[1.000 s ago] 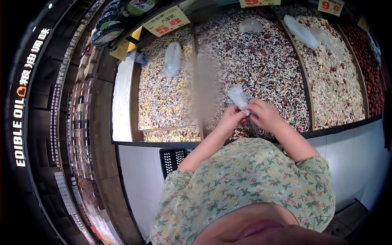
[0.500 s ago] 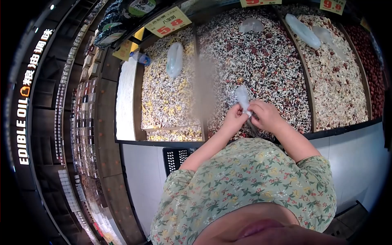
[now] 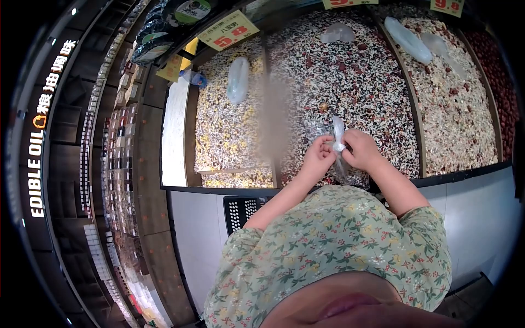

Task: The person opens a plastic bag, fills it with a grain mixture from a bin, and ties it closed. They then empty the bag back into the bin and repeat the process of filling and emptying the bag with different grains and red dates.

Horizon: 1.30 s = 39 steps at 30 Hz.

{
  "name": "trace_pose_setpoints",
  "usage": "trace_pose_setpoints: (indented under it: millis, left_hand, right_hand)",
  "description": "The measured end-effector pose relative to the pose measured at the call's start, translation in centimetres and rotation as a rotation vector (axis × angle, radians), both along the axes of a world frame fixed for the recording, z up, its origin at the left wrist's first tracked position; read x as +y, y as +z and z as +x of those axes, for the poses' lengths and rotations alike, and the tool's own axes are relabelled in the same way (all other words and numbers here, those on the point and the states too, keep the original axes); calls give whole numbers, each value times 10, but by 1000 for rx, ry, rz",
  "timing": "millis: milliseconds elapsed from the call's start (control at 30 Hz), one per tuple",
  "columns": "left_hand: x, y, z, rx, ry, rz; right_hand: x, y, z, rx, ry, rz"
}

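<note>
Bag (image 3: 338, 129) between left hand (image 3: 319, 155) and right hand (image 3: 360, 150), long axis running forward — right pinches bunched middle; left curled close beside, hold unclear — grain (image 3: 372, 82) below.

Both forearms are extended toward the frame's center; the left hand (image 3: 321, 154) and right hand (image 3: 360, 149) are held close together, fingers curled.

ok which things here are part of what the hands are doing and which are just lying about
In use:
- clear plastic, pinched in the right hand
- left hand, fingers beside it

Lying about:
- whitish plastic piece on the yellow-flecked mix
- long plastic piece on the pale mix
- clear plastic lump on the dark mix
</note>
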State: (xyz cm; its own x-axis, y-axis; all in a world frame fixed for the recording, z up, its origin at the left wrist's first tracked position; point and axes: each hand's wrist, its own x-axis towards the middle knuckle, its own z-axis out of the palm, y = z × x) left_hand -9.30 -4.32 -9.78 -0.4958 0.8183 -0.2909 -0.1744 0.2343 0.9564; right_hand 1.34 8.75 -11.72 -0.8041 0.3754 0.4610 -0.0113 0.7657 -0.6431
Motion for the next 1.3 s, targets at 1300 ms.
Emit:
trace_pose_setpoints:
  millis: [1300]
  left_hand:
    - [0,13,-1,1220,-321,47]
  right_hand:
    - [-20,11,4,-161,-83,-177]
